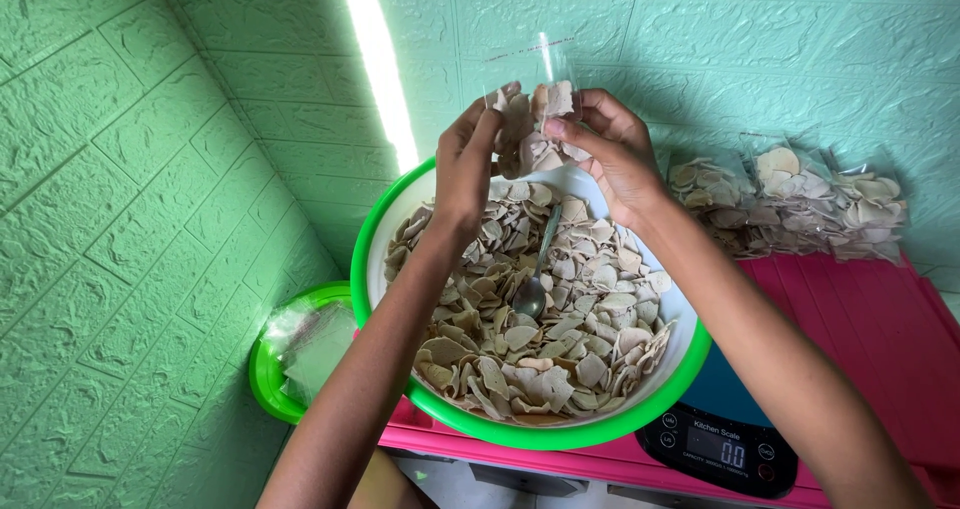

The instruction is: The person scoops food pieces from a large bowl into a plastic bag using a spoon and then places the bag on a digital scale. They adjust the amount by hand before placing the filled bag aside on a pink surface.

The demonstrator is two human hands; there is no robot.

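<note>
Nearest us, kitchen scale [718, 447]: black, on the near edge of the pink table [870, 339], half tucked under the big bowl.
Big bowl [560, 435]: green rim, white inside, heaped with pale dry chips [530, 349]; a metal spoon [536, 287] lies in the heap.
Small bowl [262, 381]: green, down to the left, holding what we take for clear plastic bags.
Left hand [468, 169]: raised over the far rim of the big bowl, fingers pinched on the left edge of a small clear bag [535, 119].
Right hand [615, 149]: fingers curled around the bag's right side, gripping it.
Handling: we judge the bag light, thin and slippery, and the chips brittle, so we would hold it by the film near its mouth, not squeeze its filled middle.
Far right: filled bags of chips [790, 197] stacked against the green wall.
</note>
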